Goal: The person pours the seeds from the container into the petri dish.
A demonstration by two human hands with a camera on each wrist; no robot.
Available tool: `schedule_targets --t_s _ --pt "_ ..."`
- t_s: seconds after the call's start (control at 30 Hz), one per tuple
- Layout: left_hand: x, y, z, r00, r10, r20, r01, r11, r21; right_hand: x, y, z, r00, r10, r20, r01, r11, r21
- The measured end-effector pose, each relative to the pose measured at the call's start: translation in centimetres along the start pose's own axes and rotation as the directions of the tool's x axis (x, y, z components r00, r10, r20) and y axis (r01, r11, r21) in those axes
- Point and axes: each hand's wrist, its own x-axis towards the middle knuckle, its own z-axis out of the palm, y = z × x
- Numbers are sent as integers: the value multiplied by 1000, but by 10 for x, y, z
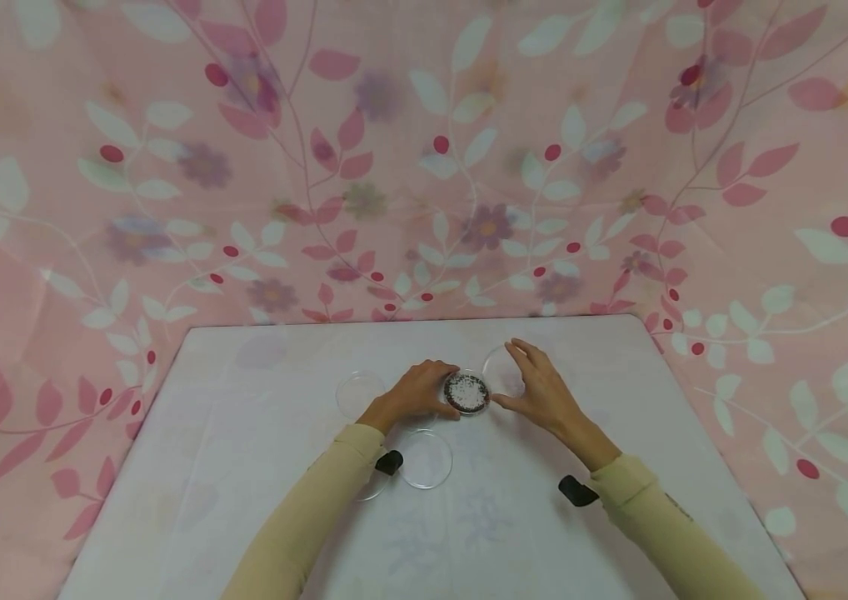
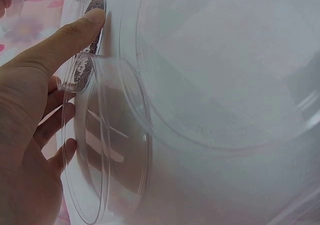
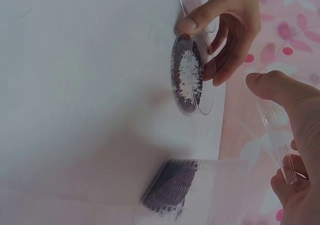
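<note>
A round clear petri dish [image 1: 466, 392] with dark grains scattered over its white-looking bottom lies on the table. My left hand [image 1: 418, 389] grips it at the left side, thumb at the near edge and fingers at the far edge. From the right wrist view, the left thumb is at the rim of the dish [image 3: 188, 75], and a clear disc overlaps the grains. Just to the right, my right hand [image 1: 541, 390] holds an empty clear petri dish part [image 3: 271, 130] by its edge, between thumb and fingers, tilted up above the table.
Several clear petri dish parts, among them one dish [image 1: 426, 460] and another [image 1: 359, 395], lie around the left forearm. A clear container [image 3: 170, 185] of dark grains shows low in the right wrist view. Floral cloth [image 1: 424, 167] hangs behind the white table [image 1: 619, 542].
</note>
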Motion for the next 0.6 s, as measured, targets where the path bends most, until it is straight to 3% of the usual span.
schedule_targets --t_s 0.6 --pt "-1 3 -1 1000 -28 14 29 999 -18 -3 9 4 998 15 63 -9 995 -96"
